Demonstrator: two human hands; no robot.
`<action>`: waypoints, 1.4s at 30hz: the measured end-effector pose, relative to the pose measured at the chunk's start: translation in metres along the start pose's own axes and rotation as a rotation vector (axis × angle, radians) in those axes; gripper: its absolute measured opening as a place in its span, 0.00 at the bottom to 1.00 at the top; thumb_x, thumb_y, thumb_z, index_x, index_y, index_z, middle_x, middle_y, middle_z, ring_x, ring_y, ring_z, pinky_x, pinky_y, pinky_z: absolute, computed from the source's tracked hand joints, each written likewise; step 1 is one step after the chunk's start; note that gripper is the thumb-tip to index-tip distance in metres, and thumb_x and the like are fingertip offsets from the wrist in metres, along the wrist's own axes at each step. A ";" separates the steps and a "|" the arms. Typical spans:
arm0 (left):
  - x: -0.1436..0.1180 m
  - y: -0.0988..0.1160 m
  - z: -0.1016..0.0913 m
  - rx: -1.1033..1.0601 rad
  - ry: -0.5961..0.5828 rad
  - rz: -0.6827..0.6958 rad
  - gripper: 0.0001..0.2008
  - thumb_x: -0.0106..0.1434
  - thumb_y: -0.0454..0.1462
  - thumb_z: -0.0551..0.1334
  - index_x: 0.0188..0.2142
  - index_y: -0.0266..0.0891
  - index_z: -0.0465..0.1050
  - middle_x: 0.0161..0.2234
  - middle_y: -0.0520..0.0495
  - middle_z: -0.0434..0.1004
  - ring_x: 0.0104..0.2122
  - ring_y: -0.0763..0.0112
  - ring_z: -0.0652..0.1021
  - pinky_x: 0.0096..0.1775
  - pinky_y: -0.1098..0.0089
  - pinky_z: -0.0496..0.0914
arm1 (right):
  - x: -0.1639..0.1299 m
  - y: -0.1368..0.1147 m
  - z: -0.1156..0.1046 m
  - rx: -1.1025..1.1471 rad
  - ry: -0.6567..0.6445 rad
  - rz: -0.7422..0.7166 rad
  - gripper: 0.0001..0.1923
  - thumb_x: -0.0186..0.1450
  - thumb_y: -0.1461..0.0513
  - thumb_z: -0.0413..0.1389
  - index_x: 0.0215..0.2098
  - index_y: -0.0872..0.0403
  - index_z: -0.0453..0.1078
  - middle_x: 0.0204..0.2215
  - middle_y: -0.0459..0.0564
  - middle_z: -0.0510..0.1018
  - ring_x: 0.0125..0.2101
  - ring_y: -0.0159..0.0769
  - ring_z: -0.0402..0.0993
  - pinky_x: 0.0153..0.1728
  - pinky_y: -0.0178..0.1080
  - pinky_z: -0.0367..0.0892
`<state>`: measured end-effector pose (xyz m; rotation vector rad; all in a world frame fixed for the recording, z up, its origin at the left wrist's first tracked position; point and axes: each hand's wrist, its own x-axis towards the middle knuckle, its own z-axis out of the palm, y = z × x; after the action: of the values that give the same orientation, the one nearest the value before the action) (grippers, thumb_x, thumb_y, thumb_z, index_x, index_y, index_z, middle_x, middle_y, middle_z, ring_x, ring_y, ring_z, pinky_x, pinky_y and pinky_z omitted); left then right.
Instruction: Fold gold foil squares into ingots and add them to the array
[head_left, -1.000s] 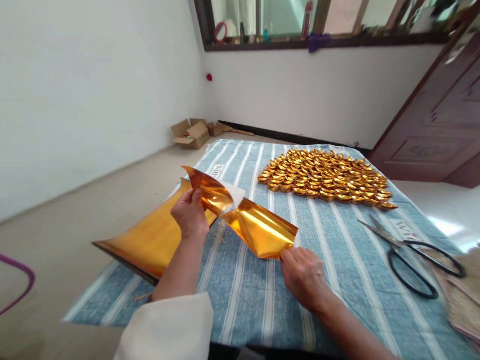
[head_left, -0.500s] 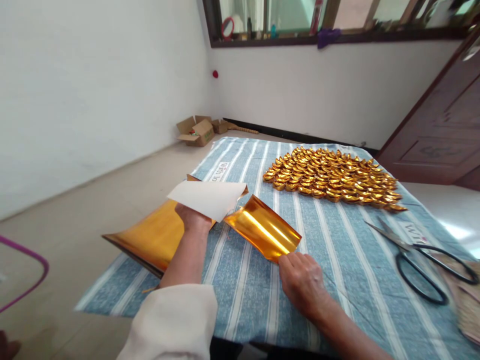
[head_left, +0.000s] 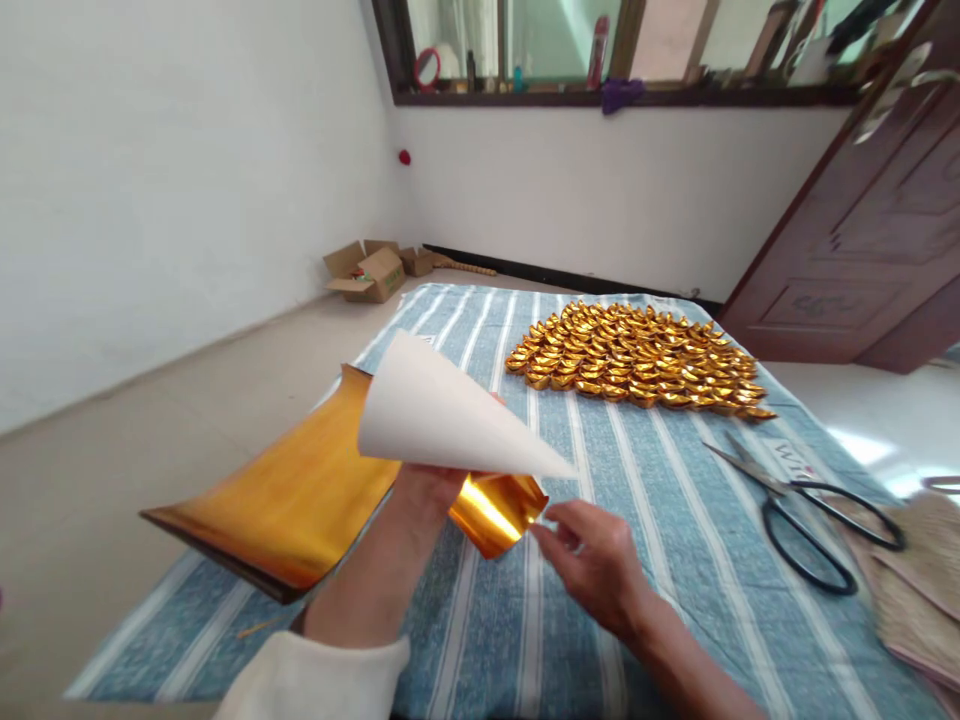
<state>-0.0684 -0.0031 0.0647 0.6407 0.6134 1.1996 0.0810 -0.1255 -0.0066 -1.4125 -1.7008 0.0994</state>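
My left hand (head_left: pixel 429 484) is closed on gold foil paper, its fingers mostly hidden beneath a sheet whose white back (head_left: pixel 442 415) faces up and curls into a cone-like shape. Below that white sheet, a shiny gold piece of foil paper (head_left: pixel 496 512) sticks out to the right. The thumb and forefinger of my right hand (head_left: pixel 596 555) pinch at its right edge. A larger stack of gold foil paper (head_left: pixel 292 480) lies under and left of my left forearm, with its edges curled up.
Rows of folded gold ingots (head_left: pixel 637 355) cover the far right of the striped cloth (head_left: pixel 495 640). Black-handled scissors (head_left: pixel 784 488) lie at the right, beside a beige woven item (head_left: pixel 915 570). An open cardboard box (head_left: pixel 367 275) stands on the floor beyond.
My left hand has moved right, bringing the white-backed sheet over the gold piece. My right hand has shifted slightly and loosened from a fist to a fingertip pinch. The view has turned slightly right.
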 end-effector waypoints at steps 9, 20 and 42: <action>-0.033 -0.072 0.039 0.268 0.015 -0.339 0.12 0.50 0.41 0.62 0.26 0.32 0.74 0.23 0.43 0.77 0.20 0.68 0.74 0.23 0.71 0.68 | -0.021 0.048 -0.086 -0.167 0.103 -0.167 0.25 0.62 0.69 0.54 0.57 0.52 0.61 0.44 0.55 0.75 0.44 0.39 0.73 0.42 0.43 0.73; -0.040 -0.109 0.031 0.548 -0.173 -0.363 0.16 0.51 0.34 0.61 0.42 0.37 0.72 0.31 0.47 0.78 0.28 0.65 0.78 0.32 0.68 0.71 | -0.036 0.058 -0.105 -0.457 -0.126 -0.371 0.22 0.63 0.73 0.48 0.53 0.50 0.66 0.62 0.58 0.57 0.63 0.52 0.48 0.55 0.58 0.58; -0.031 -0.064 0.006 1.525 -1.154 0.252 0.19 0.57 0.29 0.55 0.48 0.39 0.69 0.51 0.40 0.73 0.52 0.58 0.71 0.54 0.57 0.64 | -0.036 0.096 -0.122 0.168 -0.245 0.260 0.08 0.63 0.58 0.56 0.34 0.51 0.76 0.31 0.48 0.81 0.34 0.37 0.77 0.40 0.40 0.70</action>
<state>-0.0311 -0.0488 0.0249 2.4893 0.3200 0.1723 0.2317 -0.1773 -0.0089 -1.5356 -1.6493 0.5676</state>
